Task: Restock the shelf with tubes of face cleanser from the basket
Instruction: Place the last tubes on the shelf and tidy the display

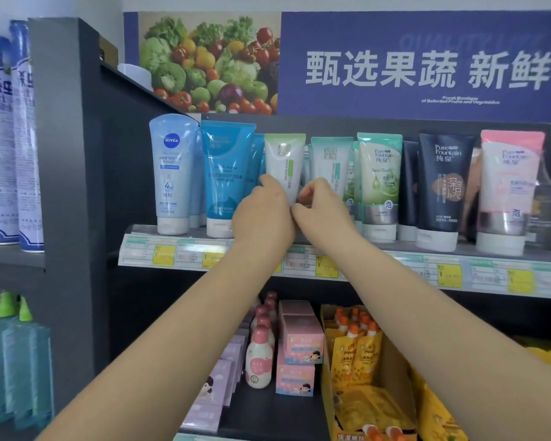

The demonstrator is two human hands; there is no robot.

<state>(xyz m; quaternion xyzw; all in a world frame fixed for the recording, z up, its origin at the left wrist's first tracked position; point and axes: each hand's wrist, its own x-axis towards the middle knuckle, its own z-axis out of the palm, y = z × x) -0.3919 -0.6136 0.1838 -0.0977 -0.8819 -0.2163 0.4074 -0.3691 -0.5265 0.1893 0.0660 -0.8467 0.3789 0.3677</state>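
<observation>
A white tube with a pale green top (284, 160) stands cap-down on the upper shelf (477, 259), between a blue tube (226, 173) and a white-and-teal tube (330, 163). My left hand (263, 211) grips its lower left side and my right hand (320, 208) pinches its lower right side; the two hands touch below it and hide its cap. More cleanser tubes line the shelf: a light blue Nivea tube (173, 173), a green one (379, 179), a black one (442, 189) and a pink one (508, 189). No basket is in view.
Price labels (325, 265) run along the shelf's front edge. Below stand pink bottles (260, 354), pink boxes (299, 345) and a yellow carton of pouches (357, 354). A dark upright panel (70, 154) bounds the left, with spray cans (10, 138) beyond it.
</observation>
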